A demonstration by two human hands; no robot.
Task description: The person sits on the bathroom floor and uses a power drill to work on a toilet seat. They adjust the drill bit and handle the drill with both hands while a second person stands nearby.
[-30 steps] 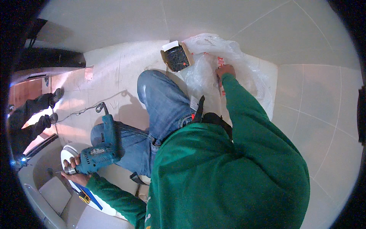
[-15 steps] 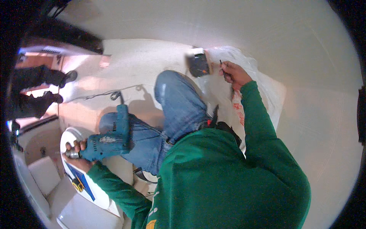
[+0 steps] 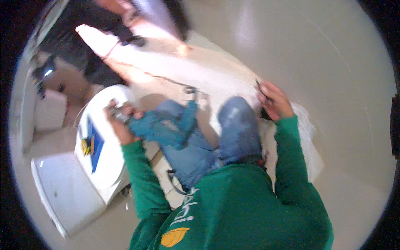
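Note:
A teal power drill [image 3: 164, 127] lies across my left thigh, its handle toward the far side with a cord running from it. My left hand [image 3: 125, 125] is closed around the drill's metal chuck. Between the fingertips of my right hand [image 3: 276, 102] is a thin dark rod [image 3: 258, 86], perhaps a drill bit. This hand is held up beyond my right knee, near the wall, apart from the drill. Motion smears both hands and the drill, so I cannot tell whether a bit sits in the chuck.
Left of me, a rounded white surface [image 3: 110, 102] bears a blue triangular piece [image 3: 97, 146] and a yellow-and-black tool [image 3: 86, 146]. The drill's cord [image 3: 160, 77] crosses the pale floor. Clear plastic sheeting [image 3: 306, 129] lies by the wall at right. A person in dark trousers [image 3: 68, 35] stands far left.
My view has swung round, so the surroundings appear tilted and shifted. Both hands keep their grips. The dark box by my right hand is now mostly hidden behind it.

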